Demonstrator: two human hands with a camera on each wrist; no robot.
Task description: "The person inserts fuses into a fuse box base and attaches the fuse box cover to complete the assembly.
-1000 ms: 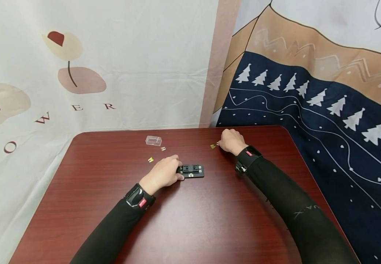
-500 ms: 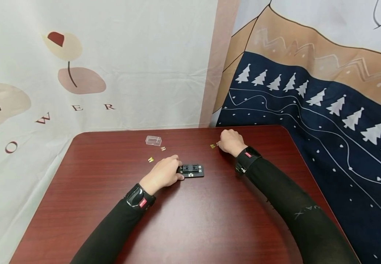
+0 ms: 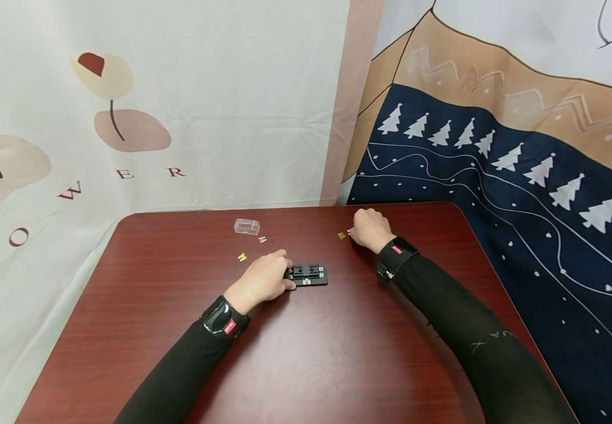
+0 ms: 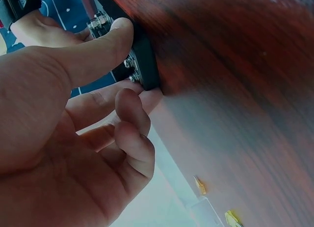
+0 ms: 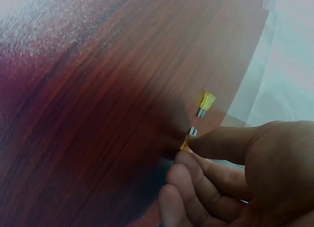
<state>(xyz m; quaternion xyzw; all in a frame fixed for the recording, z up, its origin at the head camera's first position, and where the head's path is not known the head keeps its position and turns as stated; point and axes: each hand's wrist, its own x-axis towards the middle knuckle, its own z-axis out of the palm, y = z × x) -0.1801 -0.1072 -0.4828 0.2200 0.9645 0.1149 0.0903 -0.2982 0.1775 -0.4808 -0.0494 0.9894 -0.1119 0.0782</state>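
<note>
My left hand grips the left end of a black fuse block, thumb on the near side and fingers on the far side. The block lies mid-table; in the left wrist view, metal screws and nuts show along it. Toward the back right, my right hand pinches an orange blade fuse between thumb and index finger, its metal prongs pointing out. Just beyond those fingertips a yellow blade fuse lies on the table. The right hand's other fingers are curled in.
Left of the block lie a yellow blade fuse and another small fuse. A clear plastic box sits behind them near the back edge of the reddish-brown table. Printed cloths hang behind the table.
</note>
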